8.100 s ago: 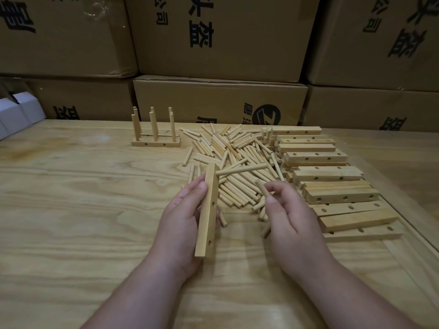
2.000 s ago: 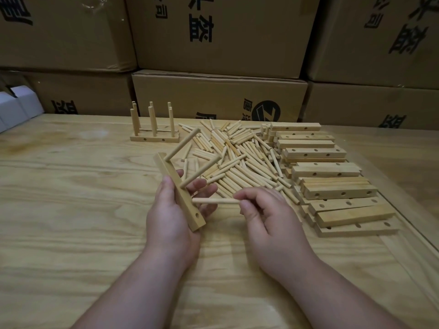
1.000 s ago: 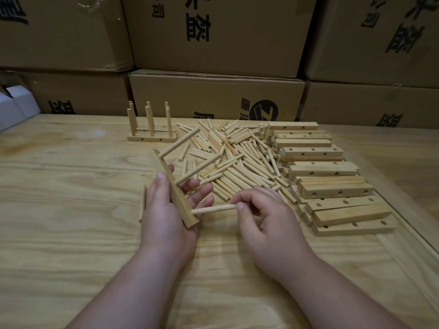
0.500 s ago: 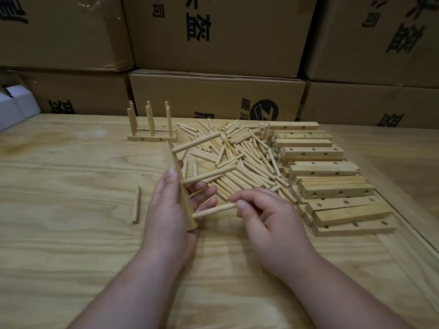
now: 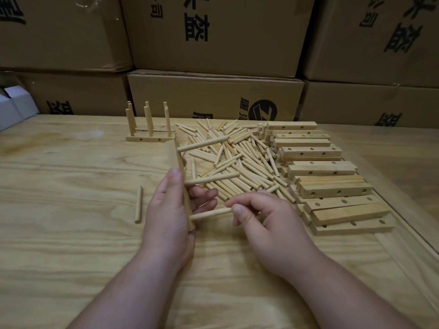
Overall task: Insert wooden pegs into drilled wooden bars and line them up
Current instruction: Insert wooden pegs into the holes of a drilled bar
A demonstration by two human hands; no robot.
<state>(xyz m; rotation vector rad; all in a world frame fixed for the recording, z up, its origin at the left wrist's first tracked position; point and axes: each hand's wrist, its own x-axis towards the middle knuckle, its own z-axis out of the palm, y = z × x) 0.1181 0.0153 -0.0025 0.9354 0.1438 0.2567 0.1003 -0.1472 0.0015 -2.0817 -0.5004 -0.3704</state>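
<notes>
1. Compared with a second ago, the drilled bar (image 5: 181, 184) has swung from a slant to nearly upright at frame centre, and a stray peg (image 5: 138, 204) now lies bare on the bench (image 5: 71, 233) to its left.
2. Left hand (image 5: 167, 210) grips the bar's lower half, holes facing right, so pegs can be pushed in sideways.
3. Right hand (image 5: 263, 224) pinches the lowest peg (image 5: 210, 213) by its free end, probably seating it; two upper pegs already jut out.
4. Pegs are smooth, pale round dowels; bars are square-edged blocks.
5. Loose pegs (image 5: 237, 157) and stacked bars (image 5: 327, 174) sit right of centre, within reach; a finished piece (image 5: 148, 129) stands at upper left.
</notes>
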